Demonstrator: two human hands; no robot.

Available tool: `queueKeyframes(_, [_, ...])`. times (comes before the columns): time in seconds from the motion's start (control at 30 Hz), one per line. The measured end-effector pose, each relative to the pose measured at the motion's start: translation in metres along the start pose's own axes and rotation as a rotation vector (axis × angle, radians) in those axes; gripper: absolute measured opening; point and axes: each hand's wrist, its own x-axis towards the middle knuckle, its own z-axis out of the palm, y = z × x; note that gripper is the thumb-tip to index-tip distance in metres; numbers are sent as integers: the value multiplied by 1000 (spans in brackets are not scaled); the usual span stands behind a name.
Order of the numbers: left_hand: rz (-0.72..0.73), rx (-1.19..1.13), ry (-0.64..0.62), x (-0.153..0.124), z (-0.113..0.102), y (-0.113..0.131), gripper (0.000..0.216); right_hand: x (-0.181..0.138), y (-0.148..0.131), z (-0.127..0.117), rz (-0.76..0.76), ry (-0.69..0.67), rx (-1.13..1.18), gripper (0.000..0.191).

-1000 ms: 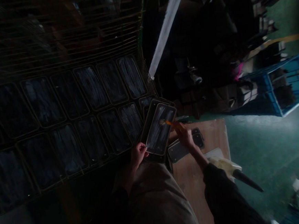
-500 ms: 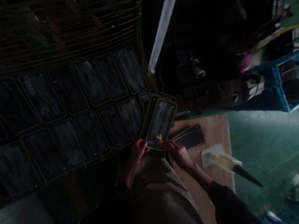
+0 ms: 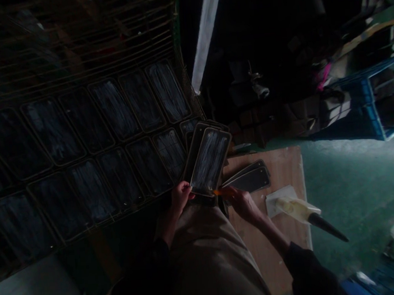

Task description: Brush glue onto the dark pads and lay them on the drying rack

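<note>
A dark rectangular panel (image 3: 211, 157) with rounded corners lies tilted on top of other dark panels, its face covered in whitish streaks. At its lower left corner, my left hand (image 3: 181, 197) pinches the edge between thumb and fingers. My right hand (image 3: 243, 204) is closed around the orange handle of a brush (image 3: 223, 191), whose tip meets the panel near its lower right corner. The bristles are hard to make out in the dim light. Right of the streaked panel, two plain dark panels (image 3: 249, 179) overlap on a wooden board.
Rows of streaked dark panels (image 3: 112, 108) lie on a wire rack to the left. On the wooden board (image 3: 259, 247) rests a pale translucent bottle (image 3: 295, 209) with a long black nozzle. A blue crate (image 3: 364, 107) stands on the green floor at right.
My right hand and the brush have moved slightly right and down, toward the panel's lower right corner. Whitish streaks now reach the lower end. My left hand keeps its hold there.
</note>
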Motion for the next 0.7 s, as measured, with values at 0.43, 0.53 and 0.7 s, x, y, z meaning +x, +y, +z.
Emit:
queueKeyframes(0.43, [18, -2, 7, 2, 1, 3, 26, 93, 13, -54, -104, 576, -173, 28])
queueKeyframes(0.53, [21, -23, 39, 2, 3, -2, 27, 89, 9, -45, -112, 537, -254, 28])
queueKeyframes(0.7, [12, -46, 41, 2, 4, -7, 31, 46, 4, -17, -26, 282, -307, 25])
